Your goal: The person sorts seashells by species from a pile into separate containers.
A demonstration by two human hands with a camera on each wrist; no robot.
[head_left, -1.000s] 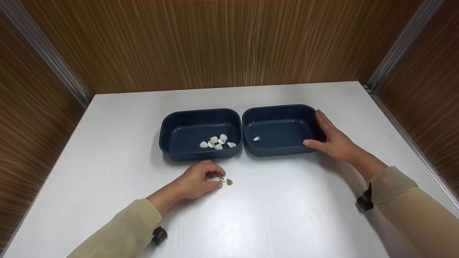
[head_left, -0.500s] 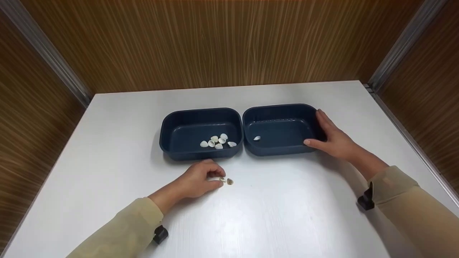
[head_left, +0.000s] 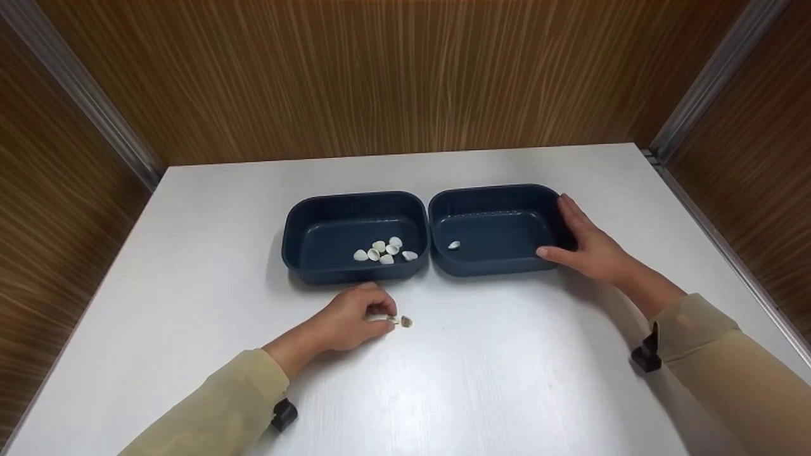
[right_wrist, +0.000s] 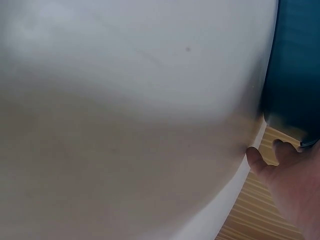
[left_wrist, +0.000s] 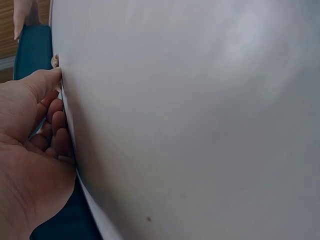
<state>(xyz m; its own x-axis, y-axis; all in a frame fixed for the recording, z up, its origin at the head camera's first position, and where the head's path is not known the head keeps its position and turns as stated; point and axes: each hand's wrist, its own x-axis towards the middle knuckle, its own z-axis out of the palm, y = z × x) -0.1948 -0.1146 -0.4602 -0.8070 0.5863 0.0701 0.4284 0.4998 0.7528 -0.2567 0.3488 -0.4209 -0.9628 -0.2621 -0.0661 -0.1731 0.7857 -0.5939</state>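
Two loose shells [head_left: 401, 321] lie on the white table [head_left: 190, 253], the left hand [head_left: 351, 322] seemingly pinching the nearer one, a lift into a blue tub [head_left: 355, 235] needed next, while the right hand [head_left: 586, 247] rests flat-fingered against the other tub [head_left: 497, 228].

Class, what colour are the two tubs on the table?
Both tubs are dark navy blue, clearest in the head view.

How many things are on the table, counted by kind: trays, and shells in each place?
Dark blue trays: 2
Shells in left tray: 6
Shells in right tray: 1
Shells on table by left hand: 2
Total: 11
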